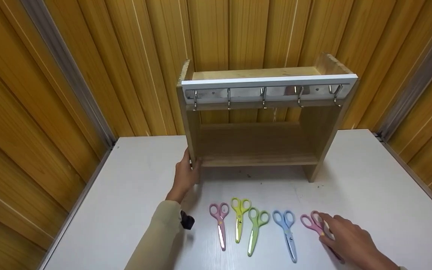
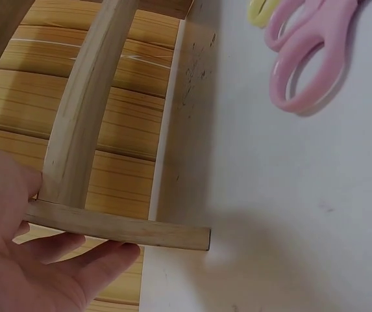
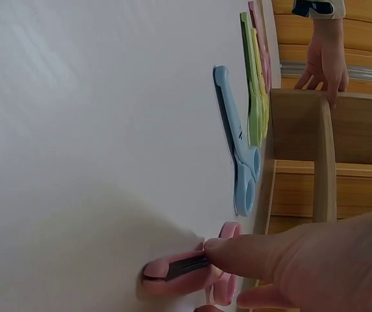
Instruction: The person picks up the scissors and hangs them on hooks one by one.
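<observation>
My left hand (image 1: 184, 174) grips the left side panel of a wooden shelf rack (image 1: 259, 163), low down; in the left wrist view the thumb is on one side of the panel (image 2: 117, 224) and the fingers on the other. Near the front right, my right hand (image 1: 351, 238) pinches a pair of pink scissors (image 1: 314, 224) between thumb and fingers. Part of these scissors is hidden by the hand. In the right wrist view, the thumb presses on the pink scissors (image 3: 182, 270) beside a dark strip.
A white rail with several metal hooks (image 1: 264, 98) spans the rack's upper front. Left of my right hand lie blue scissors (image 1: 286, 232), green scissors (image 1: 254, 230), yellow scissors (image 1: 239, 221) and other pink scissors (image 1: 221, 224) on the white table (image 1: 141, 176). Wood-patterned walls (image 1: 148, 56) surround it.
</observation>
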`<state>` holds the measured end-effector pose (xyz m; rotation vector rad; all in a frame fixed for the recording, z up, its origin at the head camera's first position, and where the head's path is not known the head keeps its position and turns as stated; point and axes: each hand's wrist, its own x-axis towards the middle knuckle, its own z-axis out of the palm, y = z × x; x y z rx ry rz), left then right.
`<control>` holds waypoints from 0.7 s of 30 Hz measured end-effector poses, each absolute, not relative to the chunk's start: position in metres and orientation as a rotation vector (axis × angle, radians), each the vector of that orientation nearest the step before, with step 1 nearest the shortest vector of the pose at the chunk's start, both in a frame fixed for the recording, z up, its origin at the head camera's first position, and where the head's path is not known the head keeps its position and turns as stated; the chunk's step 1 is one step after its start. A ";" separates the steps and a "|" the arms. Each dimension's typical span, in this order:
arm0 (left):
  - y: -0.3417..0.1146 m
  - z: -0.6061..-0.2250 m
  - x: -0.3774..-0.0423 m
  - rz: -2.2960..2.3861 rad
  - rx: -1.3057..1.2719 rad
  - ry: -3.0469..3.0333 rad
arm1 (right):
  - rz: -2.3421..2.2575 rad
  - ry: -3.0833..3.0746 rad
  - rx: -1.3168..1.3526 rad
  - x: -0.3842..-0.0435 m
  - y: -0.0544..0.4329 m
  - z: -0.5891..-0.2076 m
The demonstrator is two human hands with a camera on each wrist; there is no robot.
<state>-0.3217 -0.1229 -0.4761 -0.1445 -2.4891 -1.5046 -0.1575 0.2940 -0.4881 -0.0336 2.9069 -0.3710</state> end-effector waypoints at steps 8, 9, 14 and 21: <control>-0.124 -0.476 -0.321 -1.479 -0.197 -2.446 | -0.523 2.967 -0.044 -0.161 0.307 -0.489; -0.125 -0.476 -0.321 -1.480 -0.197 -2.446 | -0.541 2.979 -0.048 -0.162 0.308 -0.489; -0.125 -0.477 -0.321 -1.506 -0.183 -2.447 | -0.596 3.006 -0.071 -0.164 0.311 -0.491; -0.124 -0.478 -0.322 -1.514 -0.180 -2.455 | -0.632 2.955 -0.022 -0.166 0.309 -0.492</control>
